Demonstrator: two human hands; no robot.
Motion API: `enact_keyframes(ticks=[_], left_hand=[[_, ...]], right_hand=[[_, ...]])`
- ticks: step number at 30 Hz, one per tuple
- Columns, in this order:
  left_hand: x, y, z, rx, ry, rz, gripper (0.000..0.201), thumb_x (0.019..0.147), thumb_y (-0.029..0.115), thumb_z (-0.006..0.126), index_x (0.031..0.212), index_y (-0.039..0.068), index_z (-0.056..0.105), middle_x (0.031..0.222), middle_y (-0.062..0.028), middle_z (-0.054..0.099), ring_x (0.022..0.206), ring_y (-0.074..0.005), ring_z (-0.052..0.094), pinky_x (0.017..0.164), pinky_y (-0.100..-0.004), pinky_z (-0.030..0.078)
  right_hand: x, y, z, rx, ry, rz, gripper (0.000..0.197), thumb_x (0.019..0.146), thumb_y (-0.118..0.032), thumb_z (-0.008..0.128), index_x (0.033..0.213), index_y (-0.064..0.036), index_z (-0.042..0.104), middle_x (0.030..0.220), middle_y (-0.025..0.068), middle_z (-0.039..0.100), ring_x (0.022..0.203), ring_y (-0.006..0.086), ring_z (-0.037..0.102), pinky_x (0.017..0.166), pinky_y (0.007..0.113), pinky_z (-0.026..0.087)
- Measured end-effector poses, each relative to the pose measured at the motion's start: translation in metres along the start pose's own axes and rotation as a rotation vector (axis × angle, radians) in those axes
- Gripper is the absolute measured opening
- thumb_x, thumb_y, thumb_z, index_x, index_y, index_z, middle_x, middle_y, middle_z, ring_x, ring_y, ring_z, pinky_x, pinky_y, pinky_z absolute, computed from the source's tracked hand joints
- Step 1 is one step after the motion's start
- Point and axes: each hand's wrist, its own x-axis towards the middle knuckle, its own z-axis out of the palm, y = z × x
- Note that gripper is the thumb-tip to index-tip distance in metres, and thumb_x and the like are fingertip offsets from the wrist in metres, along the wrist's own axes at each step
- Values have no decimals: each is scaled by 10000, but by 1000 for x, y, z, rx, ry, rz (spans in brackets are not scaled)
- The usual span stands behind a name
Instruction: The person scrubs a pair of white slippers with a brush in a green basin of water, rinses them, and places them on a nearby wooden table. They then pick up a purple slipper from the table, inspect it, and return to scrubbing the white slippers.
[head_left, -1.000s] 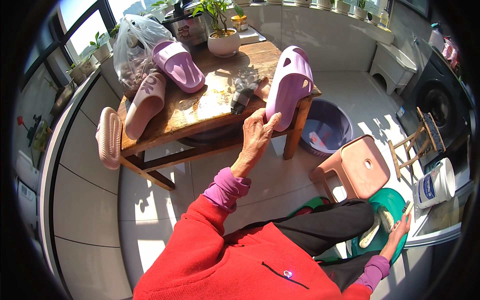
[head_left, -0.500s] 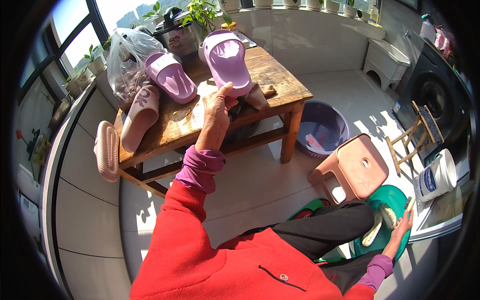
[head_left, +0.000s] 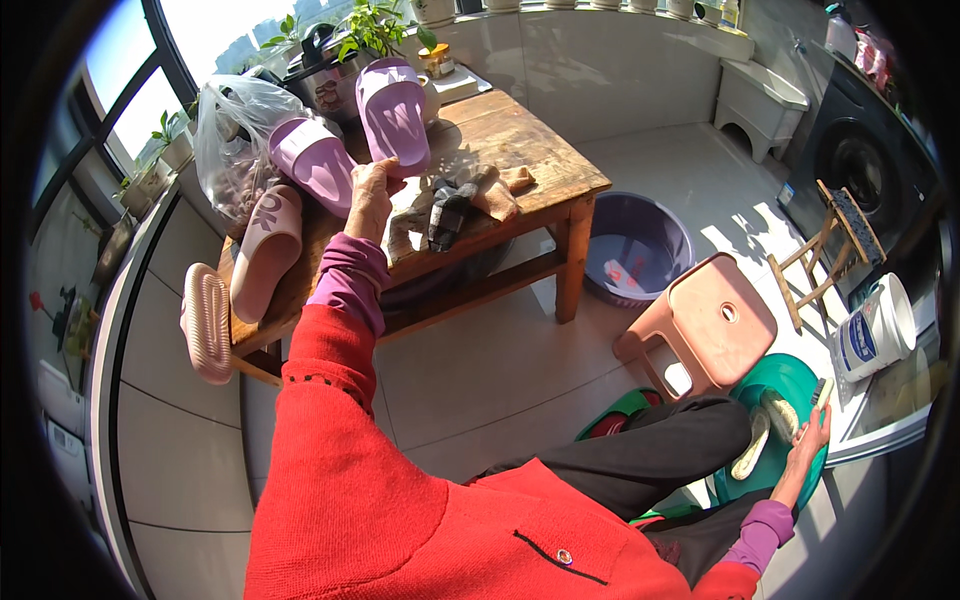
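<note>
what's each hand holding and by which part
The left hand holds a purple slide slipper by its heel end; the right hand holds a dark-bristled brush by its handle.

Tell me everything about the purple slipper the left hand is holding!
The slipper is light purple, like smooth foam or rubber, with a wide band at its far end and ridges down its middle. It tilts upward, its near end gripped by the left hand, beside another purple slipper. I can't tell whether it touches the table.
</note>
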Motion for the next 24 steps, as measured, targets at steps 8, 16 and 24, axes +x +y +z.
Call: enact_keyframes(ticks=[8,16,24], left_hand=[[9,-20,-6,55,-60,1,88,767,51,635,789,-35,642,732,-120,642,603,-220,620,561,-329,533],[5,-20,-2,40,-8,-51,119,775,19,607,861,-58,638,777,-142,652,649,-243,639,587,-349,546],[-13,-14,-9,14,-133,-37,155,797,-7,586,918,-99,608,817,-176,648,683,-278,654,612,-382,579]], right_hand=[[3,0,-5,-24,25,7,417,906,-286,587,1312,-254,498,568,-79,352,396,4,286,334,171,174],[3,2,-7,-26,9,31,465,893,-257,591,1341,-252,466,573,-66,355,393,27,293,326,195,187],[4,3,-7,-38,45,43,444,897,-263,588,1327,-228,485,569,-64,387,383,16,303,323,181,187]])
